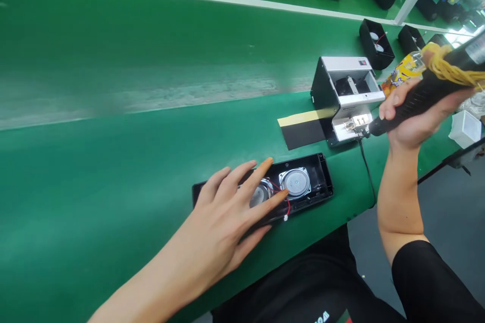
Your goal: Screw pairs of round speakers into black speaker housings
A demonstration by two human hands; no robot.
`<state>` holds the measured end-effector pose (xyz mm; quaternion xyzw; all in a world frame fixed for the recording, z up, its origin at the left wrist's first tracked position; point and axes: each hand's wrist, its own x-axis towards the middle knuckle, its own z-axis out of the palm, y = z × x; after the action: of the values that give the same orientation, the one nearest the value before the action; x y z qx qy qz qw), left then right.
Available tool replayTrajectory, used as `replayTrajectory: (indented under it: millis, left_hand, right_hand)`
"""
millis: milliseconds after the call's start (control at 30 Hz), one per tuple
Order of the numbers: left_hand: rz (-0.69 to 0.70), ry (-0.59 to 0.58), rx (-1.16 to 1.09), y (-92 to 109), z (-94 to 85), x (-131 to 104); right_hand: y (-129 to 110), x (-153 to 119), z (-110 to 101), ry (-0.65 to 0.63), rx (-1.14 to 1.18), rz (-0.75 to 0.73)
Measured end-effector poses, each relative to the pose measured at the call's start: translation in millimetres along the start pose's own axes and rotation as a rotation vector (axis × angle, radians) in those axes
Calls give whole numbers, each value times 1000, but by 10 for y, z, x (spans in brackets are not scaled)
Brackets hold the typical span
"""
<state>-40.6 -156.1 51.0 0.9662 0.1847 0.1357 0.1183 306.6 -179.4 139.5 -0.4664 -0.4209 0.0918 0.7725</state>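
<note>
While the left hand [225, 219] lies spread across the speaker housing [321, 179] beneath it, presumably for steadiness, the right hand [413, 118], well apart, grips the screwdriver [424, 88], its tip apparently aligned with the screw feeder [350, 105].

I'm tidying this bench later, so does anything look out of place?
Perhaps the bottle beside the machine: it looks like a drink, odd on a workbench. No spill or damage stands out.

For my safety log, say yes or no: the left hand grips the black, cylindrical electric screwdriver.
No: the right hand grips that screwdriver, while the left hand spreads over the long black plastic speaker housing.
</note>
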Motion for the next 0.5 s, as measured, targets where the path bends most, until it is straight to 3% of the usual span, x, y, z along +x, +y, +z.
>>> replayTrajectory:
  millis: [300, 400, 500]
  left_hand:
    - [-12, -42, 5, 91, -60, 90]
    - [-21, -54, -25, 107, -62, 118]
    - [-35, -61, -77, 71, -32, 141]
  right_hand:
    - [-625, -240, 315, -265, 93, 98]
    - [-676, -366, 547, -368, 75, 190]
    - [-571, -461, 816, -462, 96, 251]
